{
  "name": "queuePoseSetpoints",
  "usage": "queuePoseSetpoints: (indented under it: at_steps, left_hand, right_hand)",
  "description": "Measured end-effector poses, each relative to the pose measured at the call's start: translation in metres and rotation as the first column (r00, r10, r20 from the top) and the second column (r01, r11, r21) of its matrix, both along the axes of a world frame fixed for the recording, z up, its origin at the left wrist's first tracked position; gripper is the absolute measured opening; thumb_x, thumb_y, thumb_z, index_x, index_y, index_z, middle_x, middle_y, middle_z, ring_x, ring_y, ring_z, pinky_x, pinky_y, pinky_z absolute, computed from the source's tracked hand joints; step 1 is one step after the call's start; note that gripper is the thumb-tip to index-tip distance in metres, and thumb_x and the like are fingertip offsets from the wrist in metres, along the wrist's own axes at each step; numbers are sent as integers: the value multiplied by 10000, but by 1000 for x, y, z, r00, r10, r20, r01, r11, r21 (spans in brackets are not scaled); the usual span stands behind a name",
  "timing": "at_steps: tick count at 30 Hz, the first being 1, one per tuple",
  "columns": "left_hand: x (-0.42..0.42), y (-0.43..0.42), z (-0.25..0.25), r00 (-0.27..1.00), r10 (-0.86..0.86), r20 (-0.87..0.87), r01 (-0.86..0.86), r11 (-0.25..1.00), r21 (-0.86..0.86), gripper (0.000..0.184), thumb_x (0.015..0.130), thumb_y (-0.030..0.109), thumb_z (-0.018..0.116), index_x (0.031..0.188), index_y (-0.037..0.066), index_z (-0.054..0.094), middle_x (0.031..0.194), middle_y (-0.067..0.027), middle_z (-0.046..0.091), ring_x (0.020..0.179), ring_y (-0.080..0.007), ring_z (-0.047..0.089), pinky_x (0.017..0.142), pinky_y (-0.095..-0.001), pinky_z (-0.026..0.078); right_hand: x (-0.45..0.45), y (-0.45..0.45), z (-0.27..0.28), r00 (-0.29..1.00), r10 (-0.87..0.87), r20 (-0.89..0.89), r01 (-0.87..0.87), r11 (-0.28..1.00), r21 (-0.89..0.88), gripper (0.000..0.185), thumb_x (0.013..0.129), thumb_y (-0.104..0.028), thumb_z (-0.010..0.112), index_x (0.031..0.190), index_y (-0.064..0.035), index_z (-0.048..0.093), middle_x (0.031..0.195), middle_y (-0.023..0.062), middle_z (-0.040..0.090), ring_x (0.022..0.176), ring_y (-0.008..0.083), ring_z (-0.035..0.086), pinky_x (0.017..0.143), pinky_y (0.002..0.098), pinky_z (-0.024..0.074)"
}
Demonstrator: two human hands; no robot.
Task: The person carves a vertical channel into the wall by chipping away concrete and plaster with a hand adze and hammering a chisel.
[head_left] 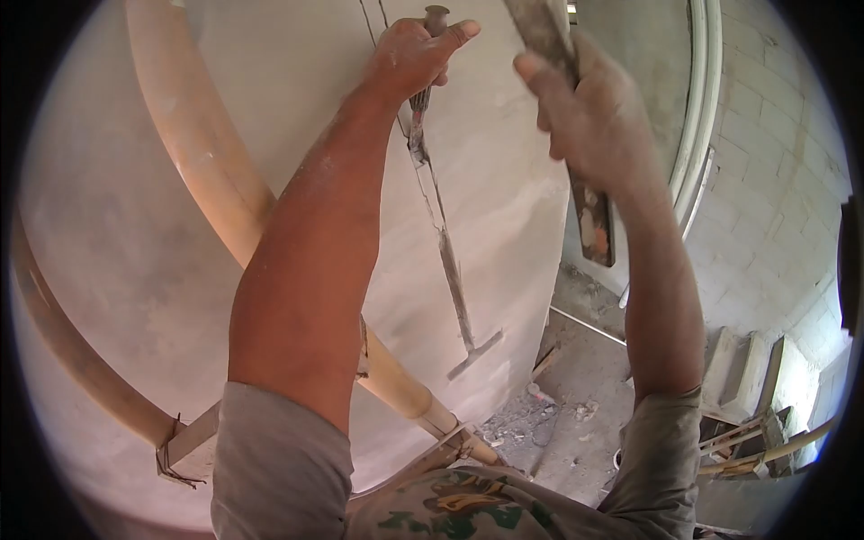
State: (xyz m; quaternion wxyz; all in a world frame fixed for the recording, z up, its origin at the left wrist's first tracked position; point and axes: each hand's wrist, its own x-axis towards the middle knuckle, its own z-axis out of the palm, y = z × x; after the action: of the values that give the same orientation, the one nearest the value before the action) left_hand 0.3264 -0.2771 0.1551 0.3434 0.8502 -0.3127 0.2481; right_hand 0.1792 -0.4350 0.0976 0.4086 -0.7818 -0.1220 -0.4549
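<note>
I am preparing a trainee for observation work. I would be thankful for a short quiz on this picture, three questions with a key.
1. Which hand grips the long flat bar? A) left; B) right; C) both
2. True or false: the ribbed-handled tool lies on the floor.
3. Complete: at its lower end, the straight groove in the smooth wall meets a short cross-cut, forming an upside-down letter ____.

Key:
1. B, the right hand.
2. False; the ribbed-handled tool is in the left hand.
3. T.
</note>
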Motion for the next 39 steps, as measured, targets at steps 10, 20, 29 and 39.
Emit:
queuePoseSetpoints:
  at_steps: [10, 20, 29, 39]
  left_hand:
    - [6, 11, -17, 989, 65, -131, -66, 998, 0, 552, 820, 582, 605, 636, 66, 546, 584, -66, 609, 574, -176, 598, 607, -372, 485]
    - [25, 11, -24, 996, 19, -85, -23, 999, -41, 509, 843, 524, 597, 660, 49, 578, 583, -80, 614, 561, -184, 596, 606, -369, 483]
    - [18, 17, -31, 999, -10, -35, 8, 998, -55, 419, 833, 457, 643, 753, 47, 606, 588, -47, 606, 545, -160, 568, 598, -359, 466]
    - [27, 17, -32, 993, 19, -120, -20, 1000, -4, 386, 826, 418, 656, 716, 54, 589, 573, -43, 611, 535, -121, 528, 543, -334, 419]
  right_hand:
    - [14, -4, 71, 936, -76, -345, -27, 958, -285, 398, 914, -387, 548, 1126, -50, 542, 629, 41, 526, 468, 121, 506, 451, 286, 422]
    - [-16, 7, 105, 999, -24, -24, 18, 977, -212, 332, 934, -326, 531, 982, 2, 543, 665, 92, 578, 509, 160, 551, 469, 313, 452]
    - [8, 12, 61, 995, -27, -100, 12, 988, -154, 334, 883, -325, 546, 964, -2, 578, 578, 55, 496, 482, 149, 541, 442, 312, 448]
    - [21, 18, 65, 829, -268, -491, 11, 885, -465, 349, 919, -335, 533, 1109, -46, 577, 735, 134, 641, 531, 207, 623, 495, 355, 506]
